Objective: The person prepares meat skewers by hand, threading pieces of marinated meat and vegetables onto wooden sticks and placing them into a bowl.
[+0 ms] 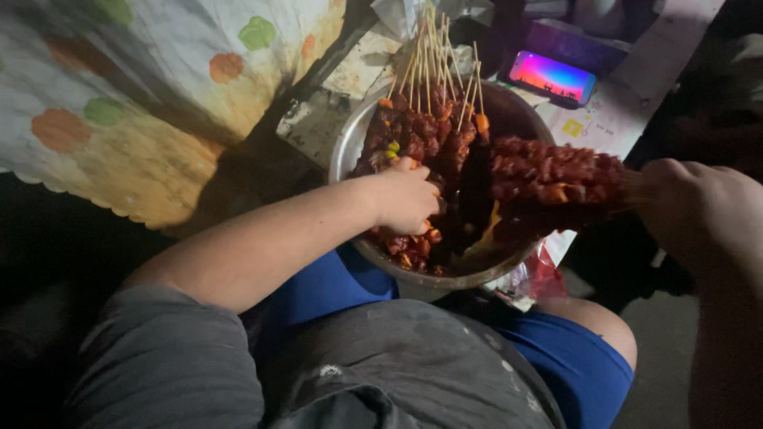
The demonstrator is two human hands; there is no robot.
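Seen from above: round grey metal bowl (350, 139) full of dark red marinated meat pieces, resting against the lap in blue shorts (588, 357). Left hand (407, 195) down inside the bowl, fingers curled into the loose meat, grip clenched on some pieces, though exactly which ones cannot be told. Right hand (699, 208) at the right side, grip closed around the stick ends of a bundle of loaded meat skewers (552, 181), held level over the bowl's right rim. More finished wooden skewers (433, 71) leaning upright at the far side of the bowl. Behind the bowl, a lit smartphone with pink and blue screen (552, 77) lying flat. At upper left, a pale cloth with orange and green spots (151, 95).
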